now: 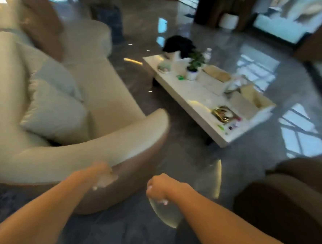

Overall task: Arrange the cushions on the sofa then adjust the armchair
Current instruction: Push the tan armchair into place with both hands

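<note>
My left hand (103, 175) grips the sofa (105, 144) arm edge; right hand (158, 187) fisted, empty. I'd push low, evenly.

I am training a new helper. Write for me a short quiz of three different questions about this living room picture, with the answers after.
1. True or false: the left hand is at the sofa armrest.
2. Which stands on the coffee table? A) a lamp B) a potted plant C) a television
3. Fill the gap: the pale cushions lie on the ____.

Key
1. True. It is at the armrest's outer edge; blur hides whether it grips. The right hand is loosely closed above the floor, touching nothing.
2. B.
3. Sofa, at the near end of its seat.
</note>
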`<action>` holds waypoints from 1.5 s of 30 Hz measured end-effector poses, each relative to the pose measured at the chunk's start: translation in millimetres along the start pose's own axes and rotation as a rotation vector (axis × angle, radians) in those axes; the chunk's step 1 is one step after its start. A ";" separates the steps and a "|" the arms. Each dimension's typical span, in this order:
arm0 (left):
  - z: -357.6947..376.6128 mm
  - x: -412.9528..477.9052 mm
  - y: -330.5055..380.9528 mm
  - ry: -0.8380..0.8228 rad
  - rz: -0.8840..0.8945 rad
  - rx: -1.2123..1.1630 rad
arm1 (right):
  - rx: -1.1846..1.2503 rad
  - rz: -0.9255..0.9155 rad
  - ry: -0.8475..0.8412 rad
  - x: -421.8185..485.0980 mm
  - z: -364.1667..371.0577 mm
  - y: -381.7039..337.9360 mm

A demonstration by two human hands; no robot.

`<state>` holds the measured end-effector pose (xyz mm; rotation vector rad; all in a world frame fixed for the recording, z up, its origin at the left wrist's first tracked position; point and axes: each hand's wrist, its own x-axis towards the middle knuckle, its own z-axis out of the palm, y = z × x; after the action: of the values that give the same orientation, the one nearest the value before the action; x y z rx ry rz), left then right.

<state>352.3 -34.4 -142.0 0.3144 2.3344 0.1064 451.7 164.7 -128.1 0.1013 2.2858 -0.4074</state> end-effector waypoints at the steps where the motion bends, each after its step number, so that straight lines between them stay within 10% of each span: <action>1: -0.5 -14.3 35.5 -0.034 0.101 0.096 | 0.031 0.043 0.042 -33.3 1.3 28.4; 7: 40.3 -112.1 254.6 0.076 0.666 0.738 | 0.047 0.450 0.342 -272.4 34.5 194.9; 16: 140.1 -259.3 485.7 0.326 1.386 0.744 | 0.409 0.940 0.573 -520.3 224.5 281.0; 45: 216.1 -351.2 529.2 0.294 1.401 0.924 | 0.533 0.822 0.876 -555.4 282.4 324.0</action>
<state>846.1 382.6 37.7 2.4201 1.7982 -0.2837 1093.6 410.8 15.2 1.6998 2.5821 -0.5748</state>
